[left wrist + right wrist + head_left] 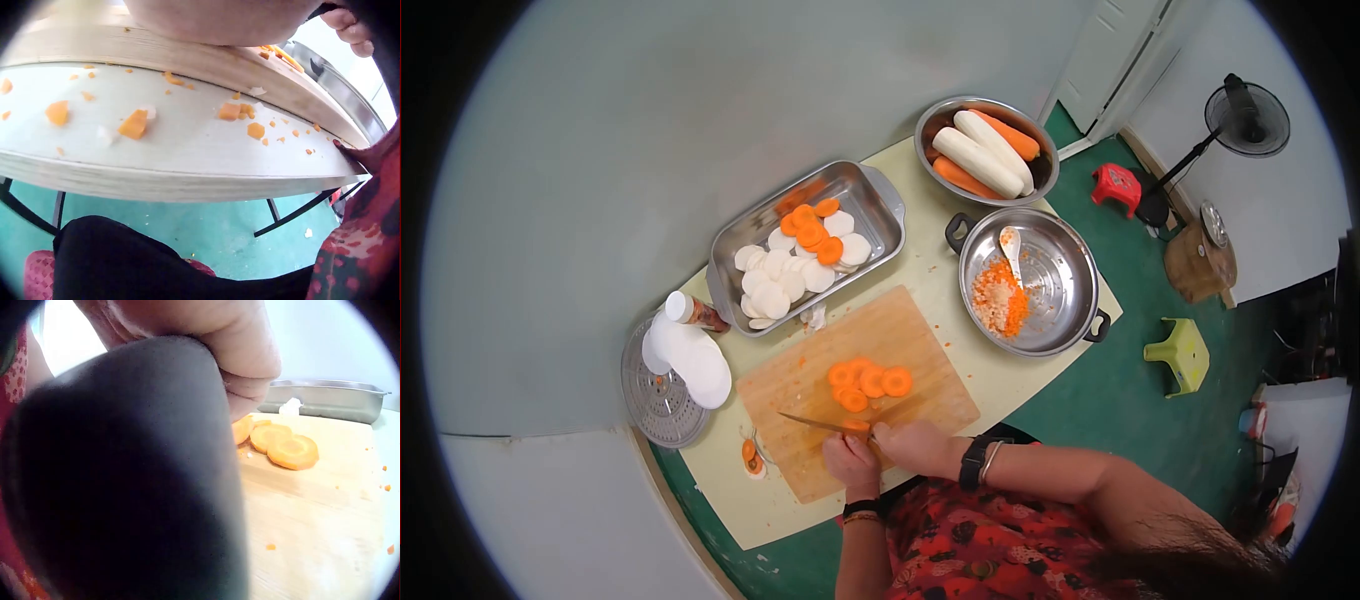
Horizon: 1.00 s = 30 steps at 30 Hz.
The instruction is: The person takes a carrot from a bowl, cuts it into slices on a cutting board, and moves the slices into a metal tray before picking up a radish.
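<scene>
In the head view the right hand (915, 447) grips the handle end of a knife (808, 421), whose blade points left over the wooden cutting board (800, 475). Close beside it, the left hand (852, 460) has its fingers curled at a carrot piece (856, 425) by the blade; the grip itself is partly hidden. Several round carrot slices (897, 381) lie on the board beyond the knife. The right wrist view shows the curled right hand (240, 350) near carrot slices (292, 452); the knife is hidden there. The left hand's underside (225, 22) fills the top of the left wrist view.
Beyond the board stand a tray (880, 190) of white and orange slices, a bowl (1048, 165) of whole vegetables, and a pan (1065, 285) with chopped bits and a spoon. At left are a shaker bottle (683, 308) and a perforated tray (650, 405). Scraps (134, 125) dot the table edge.
</scene>
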Motion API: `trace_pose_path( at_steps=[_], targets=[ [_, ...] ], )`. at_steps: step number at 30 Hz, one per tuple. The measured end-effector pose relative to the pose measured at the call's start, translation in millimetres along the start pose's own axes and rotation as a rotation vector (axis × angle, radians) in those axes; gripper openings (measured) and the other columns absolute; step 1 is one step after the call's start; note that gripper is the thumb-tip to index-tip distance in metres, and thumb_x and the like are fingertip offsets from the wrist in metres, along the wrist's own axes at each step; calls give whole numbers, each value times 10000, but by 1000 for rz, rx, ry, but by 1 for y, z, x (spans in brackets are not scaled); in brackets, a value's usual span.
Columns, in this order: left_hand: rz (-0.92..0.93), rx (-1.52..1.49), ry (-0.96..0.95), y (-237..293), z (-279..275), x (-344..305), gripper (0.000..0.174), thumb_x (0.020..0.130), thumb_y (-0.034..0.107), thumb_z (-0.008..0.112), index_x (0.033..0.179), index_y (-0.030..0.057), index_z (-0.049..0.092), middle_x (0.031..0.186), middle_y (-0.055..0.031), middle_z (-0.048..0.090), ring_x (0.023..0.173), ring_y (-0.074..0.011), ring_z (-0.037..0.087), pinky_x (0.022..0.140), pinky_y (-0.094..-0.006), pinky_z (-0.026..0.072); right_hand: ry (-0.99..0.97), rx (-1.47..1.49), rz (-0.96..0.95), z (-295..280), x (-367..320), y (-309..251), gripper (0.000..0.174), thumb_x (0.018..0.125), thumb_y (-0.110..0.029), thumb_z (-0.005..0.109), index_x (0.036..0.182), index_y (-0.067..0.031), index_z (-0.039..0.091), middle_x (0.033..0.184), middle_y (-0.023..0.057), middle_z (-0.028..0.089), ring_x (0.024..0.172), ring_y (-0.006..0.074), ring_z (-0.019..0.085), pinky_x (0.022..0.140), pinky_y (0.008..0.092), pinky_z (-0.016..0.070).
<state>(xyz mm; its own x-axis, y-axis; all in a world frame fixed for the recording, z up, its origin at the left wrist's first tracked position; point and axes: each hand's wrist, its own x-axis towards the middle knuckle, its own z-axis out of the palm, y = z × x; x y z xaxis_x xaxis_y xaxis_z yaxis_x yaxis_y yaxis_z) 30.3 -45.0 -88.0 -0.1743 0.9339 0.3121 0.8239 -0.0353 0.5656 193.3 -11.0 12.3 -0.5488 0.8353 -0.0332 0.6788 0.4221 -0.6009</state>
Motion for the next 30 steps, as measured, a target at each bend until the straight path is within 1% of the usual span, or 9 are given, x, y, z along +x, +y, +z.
trace_pose_path(
  at_steps=[4,7,13,16,19,22,25,28,30],
  targets=[
    [-18,6,-28,5,-4,1,196,904,179,455,948,9,540,825,-177,529,757,-381,528,649,-449,421,4,-29,-1,2,-1,-2,112,856,-142,515,828,-37,486,573,115,596,518,275,632,448,373,499],
    [2,-2,-8,9,-5,5,193,912,193,456,937,25,547,817,-167,529,749,-374,529,645,-446,418,-73,-21,38,-2,-2,-3,101,818,-104,523,860,-13,507,625,142,630,580,305,657,503,391,525],
    [11,6,-20,15,-8,9,218,928,227,445,930,37,553,818,-164,537,747,-376,530,645,-444,420,-65,-25,91,-7,-2,-8,91,818,-104,521,843,-17,515,653,152,637,620,302,667,518,392,530],
    [15,3,-37,15,-9,11,225,931,239,440,925,47,557,824,-160,545,752,-378,532,651,-448,420,6,-17,71,4,-9,-4,83,791,-90,538,837,-34,496,625,109,609,550,272,639,458,369,506],
    [37,-21,-41,19,-11,15,220,930,244,442,925,60,563,842,-158,560,760,-379,538,661,-451,422,15,-55,99,3,-13,-6,86,787,-85,536,843,-29,501,625,107,605,553,272,635,467,375,506],
    [72,-55,-55,22,-13,19,203,926,238,453,933,70,567,861,-156,576,772,-380,544,669,-452,426,-82,3,186,-3,-10,-13,84,823,-97,511,856,-20,516,712,173,651,650,322,669,550,401,538],
    [64,-36,-89,18,-13,17,185,918,226,466,940,72,566,869,-158,581,779,-384,545,673,-455,428,-98,47,198,-6,-6,-14,92,831,-95,502,874,-14,512,721,179,655,666,332,672,570,410,540],
    [39,-19,-86,14,-9,14,171,912,210,474,933,60,553,862,-162,574,775,-391,542,670,-462,428,-77,18,150,4,-3,-9,135,817,-80,508,924,3,509,657,127,629,601,301,652,496,393,515],
    [25,-10,-93,13,-10,14,165,908,198,475,921,46,539,850,-168,565,766,-396,538,663,-469,426,-107,39,156,3,0,-9,142,828,-86,502,937,6,503,669,143,641,619,306,661,508,399,521]
  ],
)
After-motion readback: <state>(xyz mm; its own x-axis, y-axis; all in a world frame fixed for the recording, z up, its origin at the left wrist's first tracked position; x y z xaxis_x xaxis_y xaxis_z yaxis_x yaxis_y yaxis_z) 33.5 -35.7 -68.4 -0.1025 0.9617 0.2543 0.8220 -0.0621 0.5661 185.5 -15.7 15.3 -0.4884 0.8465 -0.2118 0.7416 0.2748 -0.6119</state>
